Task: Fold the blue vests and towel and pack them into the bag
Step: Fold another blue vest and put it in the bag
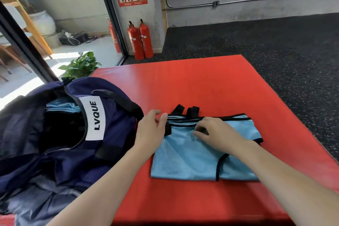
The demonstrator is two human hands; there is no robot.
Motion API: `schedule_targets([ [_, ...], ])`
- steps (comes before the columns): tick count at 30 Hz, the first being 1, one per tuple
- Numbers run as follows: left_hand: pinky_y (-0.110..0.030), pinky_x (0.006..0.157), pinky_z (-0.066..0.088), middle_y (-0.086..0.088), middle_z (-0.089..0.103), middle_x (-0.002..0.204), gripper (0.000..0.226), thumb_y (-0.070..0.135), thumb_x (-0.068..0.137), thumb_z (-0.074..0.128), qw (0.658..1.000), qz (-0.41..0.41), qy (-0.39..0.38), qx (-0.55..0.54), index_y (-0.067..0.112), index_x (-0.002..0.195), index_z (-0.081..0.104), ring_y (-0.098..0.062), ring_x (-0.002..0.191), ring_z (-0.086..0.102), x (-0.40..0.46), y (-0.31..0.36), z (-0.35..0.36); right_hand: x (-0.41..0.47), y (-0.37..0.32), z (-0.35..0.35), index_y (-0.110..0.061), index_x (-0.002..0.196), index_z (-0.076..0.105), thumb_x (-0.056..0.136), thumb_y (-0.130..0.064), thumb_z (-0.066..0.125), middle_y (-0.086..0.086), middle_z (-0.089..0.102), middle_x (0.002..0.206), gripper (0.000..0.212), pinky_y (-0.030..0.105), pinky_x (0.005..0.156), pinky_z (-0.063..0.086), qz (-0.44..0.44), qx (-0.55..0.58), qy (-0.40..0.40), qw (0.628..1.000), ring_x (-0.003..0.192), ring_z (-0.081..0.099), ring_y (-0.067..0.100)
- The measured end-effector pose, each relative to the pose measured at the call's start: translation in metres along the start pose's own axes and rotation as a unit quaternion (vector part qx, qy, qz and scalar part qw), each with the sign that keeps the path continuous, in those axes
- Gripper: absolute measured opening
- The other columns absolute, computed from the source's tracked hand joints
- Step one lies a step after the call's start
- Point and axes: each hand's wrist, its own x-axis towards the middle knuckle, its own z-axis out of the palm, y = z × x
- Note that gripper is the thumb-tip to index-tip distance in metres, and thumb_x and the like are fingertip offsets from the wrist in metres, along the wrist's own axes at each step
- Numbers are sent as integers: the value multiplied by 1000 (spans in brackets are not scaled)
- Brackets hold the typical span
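- A folded blue vest point(200, 154) lies on a red mat point(192, 86), just right of an open navy bag point(77, 134) holding blue fabric point(61, 107).
- The left hand point(150, 130), fingers relaxed, touches the vest's left edge.
- The right hand point(214, 132) pinches its black trim.

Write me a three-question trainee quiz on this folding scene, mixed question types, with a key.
1. True or false: the navy duffel bag is zipped closed.
2. Multiple choice: the light blue mesh vest lies on A) the speckled black floor, B) the red mat, C) a wooden shelf.
3. Short answer: which hand has its fingers curled onto the vest's black trim near the top edge?

Key
1. False: it gapes open, and light blue fabric already shows inside.
2. B.
3. The right hand; the left hand sits at the vest's left edge with its fingers relaxed.
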Motion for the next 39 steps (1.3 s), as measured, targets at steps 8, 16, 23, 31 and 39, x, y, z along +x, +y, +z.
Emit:
schedule_targets([
  [8,-22,104,43,8,50,137,51,24,97,64,992,84,-18,-94,21,143,44,-2,123,51,1,3,12,2,-6,8,-31,125,61,94,-50,59,-13,50,118,36,34,87,50,-21,-4,-4,1000,106,53,9],
  [16,-48,120,24,-10,27,161,36,27,103,51,986,83,-77,120,16,137,58,-25,151,20,18,-15,39,19,-3,4,-29,120,61,93,-43,64,-11,53,117,30,34,96,46,39,97,121,987,107,50,11],
  [23,-49,96,41,-9,56,131,34,28,89,54,954,208,37,213,18,120,64,-33,121,51,-9,7,54,42,-19,6,-35,120,54,87,-54,64,-7,62,112,40,43,94,44,100,99,113,984,106,56,22],
  [31,-44,126,3,-7,8,168,95,68,87,-3,931,160,-116,308,9,160,11,-22,155,-1,-30,2,67,54,-11,-2,-30,126,58,82,-25,81,-10,67,110,50,27,83,49,153,383,63,909,106,64,10],
  [39,-42,125,-5,-8,-2,168,91,68,90,-2,924,153,-130,325,9,160,0,-22,155,-10,-32,2,66,52,0,-10,-33,142,51,89,-26,75,-10,55,135,60,33,110,40,132,409,56,901,129,50,7],
])
